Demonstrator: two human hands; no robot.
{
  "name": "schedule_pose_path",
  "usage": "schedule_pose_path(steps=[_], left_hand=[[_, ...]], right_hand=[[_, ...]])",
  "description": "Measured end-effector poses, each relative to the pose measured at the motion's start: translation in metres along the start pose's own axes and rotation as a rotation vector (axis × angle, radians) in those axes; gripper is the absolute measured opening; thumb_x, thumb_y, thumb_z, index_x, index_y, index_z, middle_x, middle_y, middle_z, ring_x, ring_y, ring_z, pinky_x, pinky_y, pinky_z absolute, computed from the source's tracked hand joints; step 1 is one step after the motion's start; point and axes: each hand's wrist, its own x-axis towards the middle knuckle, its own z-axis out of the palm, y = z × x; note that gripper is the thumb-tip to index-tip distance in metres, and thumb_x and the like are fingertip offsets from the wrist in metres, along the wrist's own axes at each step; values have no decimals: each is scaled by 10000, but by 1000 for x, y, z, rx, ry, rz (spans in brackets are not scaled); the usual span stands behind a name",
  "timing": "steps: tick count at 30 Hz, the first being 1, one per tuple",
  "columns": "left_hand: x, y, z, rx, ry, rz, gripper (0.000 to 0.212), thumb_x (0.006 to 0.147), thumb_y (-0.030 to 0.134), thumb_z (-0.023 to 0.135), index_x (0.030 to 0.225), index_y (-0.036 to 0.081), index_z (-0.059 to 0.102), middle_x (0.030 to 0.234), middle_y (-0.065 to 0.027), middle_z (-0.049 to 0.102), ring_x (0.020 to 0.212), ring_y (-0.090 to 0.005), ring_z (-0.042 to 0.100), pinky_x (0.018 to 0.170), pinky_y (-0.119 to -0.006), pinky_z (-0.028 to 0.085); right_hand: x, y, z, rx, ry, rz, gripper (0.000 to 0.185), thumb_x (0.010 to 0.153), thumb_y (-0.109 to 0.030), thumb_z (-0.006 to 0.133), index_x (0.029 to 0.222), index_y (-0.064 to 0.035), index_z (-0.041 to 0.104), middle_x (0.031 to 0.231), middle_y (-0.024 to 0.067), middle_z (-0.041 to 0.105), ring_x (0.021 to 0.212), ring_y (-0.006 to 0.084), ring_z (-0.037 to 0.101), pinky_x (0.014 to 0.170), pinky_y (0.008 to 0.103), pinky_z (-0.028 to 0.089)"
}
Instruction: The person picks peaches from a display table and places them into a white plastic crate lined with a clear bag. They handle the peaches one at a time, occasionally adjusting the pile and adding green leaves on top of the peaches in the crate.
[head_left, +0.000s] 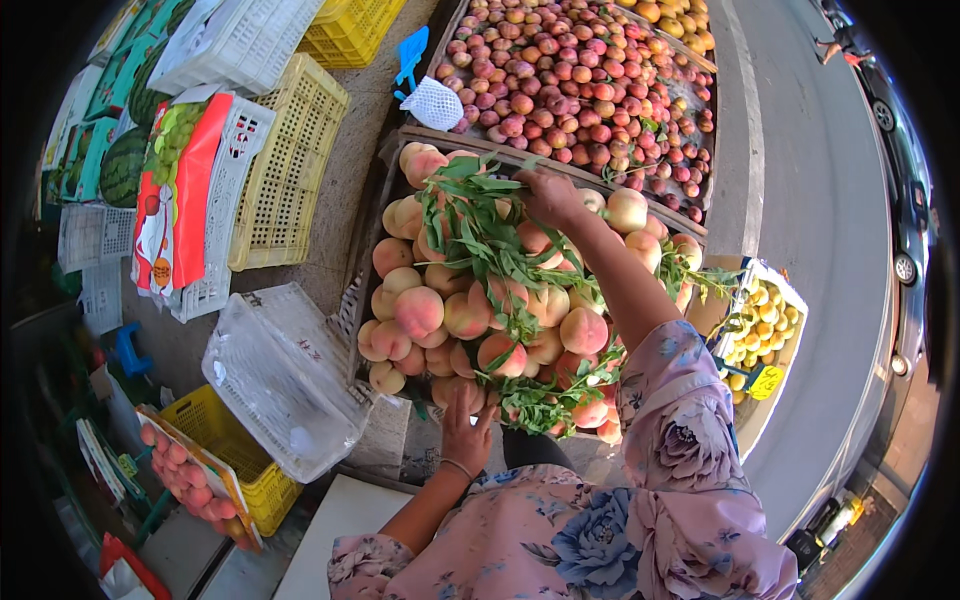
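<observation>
A heap of large pink and cream peaches (420, 311) fills a wooden-edged stall bin in front of me. Leafy green sprigs (480, 225) lie across the fruit. At the far side of the heap, my right hand (551, 196) is curled around the leaves, its fingertips partly hidden. My left hand (465, 435) is at the near edge, fingers somewhat apart against a peach (454, 391). More leaves (536, 401) spread over the near right corner, beside my left hand.
Beyond a wooden divider (555, 161) lie many small red plums (570, 82). Yellow fruit (761, 322) sits in a box on the right by the road. Plastic crates (289, 165) and a plastic-wrapped crate (289, 382) stand left.
</observation>
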Motion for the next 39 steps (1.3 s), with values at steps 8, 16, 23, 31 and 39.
schedule_pose_path(steps=[8,16,23,31,39], left_hand=[[-6,-7,-1,-46,-12,-79,504,793,143,645,1292,146,570,1532,-227,165,1408,-431,189,1103,-477,278],[-6,-8,6,-148,50,-107,529,758,132,682,1273,111,563,1505,-245,201,1391,-443,220,1099,-478,296],[-11,-11,9,-163,63,-151,512,737,130,705,1231,85,574,1485,-254,230,1368,-447,259,1093,-490,305],[-19,-12,23,-264,75,-197,465,752,144,699,1195,65,579,1407,-255,347,1326,-433,335,1075,-477,332],[0,-5,66,-1253,-105,-599,420,859,225,702,1142,-47,552,1052,-139,653,948,-180,647,827,-285,517]], right_hand=[[-4,-2,42,-117,-43,69,303,766,-272,670,1057,-190,692,852,143,676,838,323,655,751,423,520],[47,-5,-37,-674,79,167,245,873,-178,505,926,-268,727,952,69,639,938,226,615,892,412,367],[69,-40,-13,-841,-105,-123,179,830,-138,549,849,-207,713,971,60,612,1007,171,576,925,362,327],[64,-73,31,-697,-32,-66,170,818,-142,551,822,-145,722,973,88,632,957,204,622,888,365,338],[46,-44,68,-578,20,32,168,844,-223,562,852,-155,715,987,63,655,1009,223,613,912,407,372]])
